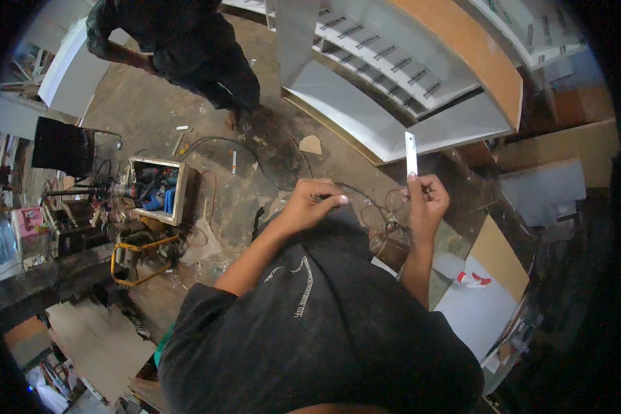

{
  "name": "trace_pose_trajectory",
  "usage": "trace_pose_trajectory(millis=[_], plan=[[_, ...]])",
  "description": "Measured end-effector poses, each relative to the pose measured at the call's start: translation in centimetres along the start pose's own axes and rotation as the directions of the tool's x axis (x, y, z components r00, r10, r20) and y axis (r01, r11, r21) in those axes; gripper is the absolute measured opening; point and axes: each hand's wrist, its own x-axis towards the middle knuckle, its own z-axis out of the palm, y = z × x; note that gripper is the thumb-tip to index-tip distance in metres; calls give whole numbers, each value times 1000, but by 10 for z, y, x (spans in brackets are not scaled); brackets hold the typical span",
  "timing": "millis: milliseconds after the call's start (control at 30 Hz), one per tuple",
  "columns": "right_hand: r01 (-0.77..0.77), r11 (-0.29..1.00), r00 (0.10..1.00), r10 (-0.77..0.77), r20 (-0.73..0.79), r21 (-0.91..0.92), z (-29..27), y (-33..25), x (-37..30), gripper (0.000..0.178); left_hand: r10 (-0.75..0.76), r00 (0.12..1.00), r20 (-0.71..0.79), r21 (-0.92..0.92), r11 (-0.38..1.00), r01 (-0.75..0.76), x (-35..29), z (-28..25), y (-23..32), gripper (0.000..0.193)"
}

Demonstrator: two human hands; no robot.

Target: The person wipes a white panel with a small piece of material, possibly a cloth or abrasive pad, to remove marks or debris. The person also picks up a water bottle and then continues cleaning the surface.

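The right hand (428,198) pinches the near end of a pale strip (412,153), which juts forward from its grasp, while the left hand (315,200) curls left of the strip, whether holding anything I cannot tell, and a cabinet (472,50) stands beyond.

Through the head camera I saw a stained, brownish floor (141,110). A dark cable (217,139) curved over its middle. A beige, angular scrap (310,144) lay beyond, near two small, separate white pieces (234,163). Toward the floor's far right, a white, open-fronted cabinet (345,103) rested.
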Motion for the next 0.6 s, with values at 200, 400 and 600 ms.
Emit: trace_pose_trajectory(millis=[200, 400, 600], plan=[[12, 997, 998, -7, 59, -77, -7, 13, 10, 20, 70, 997, -24, 46, 997, -69, -4, 1, 1, 12], [4, 987, 997, 8, 75, -159, -9, 15, 8, 22, 29, 998, -55, -6, 1000, -30, -3, 10, -8, 14], [20, 977, 993, 6, 120, -210, -6, 17, 21, 22, 42, 995, -88, 6, 999, -42, 7, 11, -31, 18]])
